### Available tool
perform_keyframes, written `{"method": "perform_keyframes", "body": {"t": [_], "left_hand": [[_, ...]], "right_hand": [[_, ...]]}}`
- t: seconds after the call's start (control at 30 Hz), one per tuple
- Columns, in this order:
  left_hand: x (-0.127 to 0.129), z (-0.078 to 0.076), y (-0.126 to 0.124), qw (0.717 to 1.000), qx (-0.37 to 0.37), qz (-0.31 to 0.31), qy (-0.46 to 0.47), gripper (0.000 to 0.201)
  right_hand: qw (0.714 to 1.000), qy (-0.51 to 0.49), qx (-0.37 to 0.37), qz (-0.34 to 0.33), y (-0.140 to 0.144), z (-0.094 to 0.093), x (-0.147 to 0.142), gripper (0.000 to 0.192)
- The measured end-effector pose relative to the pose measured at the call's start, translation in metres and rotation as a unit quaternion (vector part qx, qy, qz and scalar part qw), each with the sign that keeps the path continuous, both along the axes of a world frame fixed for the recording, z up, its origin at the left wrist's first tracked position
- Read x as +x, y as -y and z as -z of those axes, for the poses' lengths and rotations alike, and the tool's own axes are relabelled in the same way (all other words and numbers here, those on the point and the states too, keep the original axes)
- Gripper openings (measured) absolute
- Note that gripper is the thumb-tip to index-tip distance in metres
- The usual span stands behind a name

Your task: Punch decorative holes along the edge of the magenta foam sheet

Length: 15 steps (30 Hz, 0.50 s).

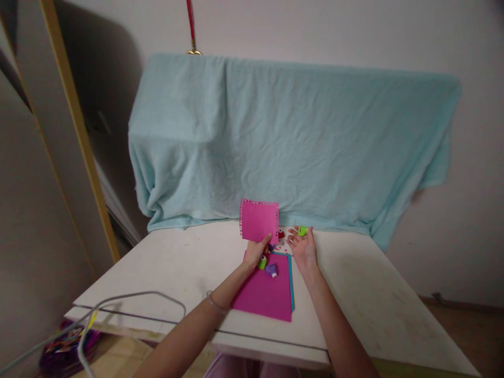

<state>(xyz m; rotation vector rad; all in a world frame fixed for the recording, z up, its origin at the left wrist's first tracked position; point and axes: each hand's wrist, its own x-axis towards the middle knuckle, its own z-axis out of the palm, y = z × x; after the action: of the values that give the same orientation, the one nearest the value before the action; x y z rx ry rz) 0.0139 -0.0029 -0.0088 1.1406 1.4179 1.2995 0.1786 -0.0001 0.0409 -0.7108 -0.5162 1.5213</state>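
Pale blue towel [291, 142] covers most of the bkgd in the head view, hanging in front of a plain wall [315, 31]; red ribbon [190, 21] at top, left of ctr. White table [354, 294] fills the lower part of the frame, w/ a grey cable [129, 295] at lower left. Your L hand [255, 253], just below ctr, pinches the pink paper [259, 221] by its bottom edge, thumb in front; paper's upright, w/ small holes along its L, top & R edges. Your R hand [305, 253], to the right, is palm-up, fingers loosely spread, w/ a lime punch [302, 231] held btwn thumb & fingers. Below, at lower ctr, a magenta sheet [263, 299] lies over a blue sheet [292, 286]; on it sit a green punch [262, 262], close by your L hand, & a purple punch [271, 270]. Red punch [281, 234] & paper bits [282, 247] lie btwn your hands.
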Motion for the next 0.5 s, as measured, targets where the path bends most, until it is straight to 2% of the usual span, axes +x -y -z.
{"method": "perform_keyframes", "body": {"t": [0.3,0.5], "left_hand": [[-0.001,0.002,-0.002,1.0,-0.003,0.01,0.009,0.059],[-0.002,0.001,-0.002,1.0,0.0,0.015,0.003,0.061]], "right_hand": [[0.996,0.09,-0.002,-0.022,-0.004,0.012,-0.007,0.046],[0.997,0.078,-0.004,-0.019,-0.001,0.01,-0.012,0.03]]}}
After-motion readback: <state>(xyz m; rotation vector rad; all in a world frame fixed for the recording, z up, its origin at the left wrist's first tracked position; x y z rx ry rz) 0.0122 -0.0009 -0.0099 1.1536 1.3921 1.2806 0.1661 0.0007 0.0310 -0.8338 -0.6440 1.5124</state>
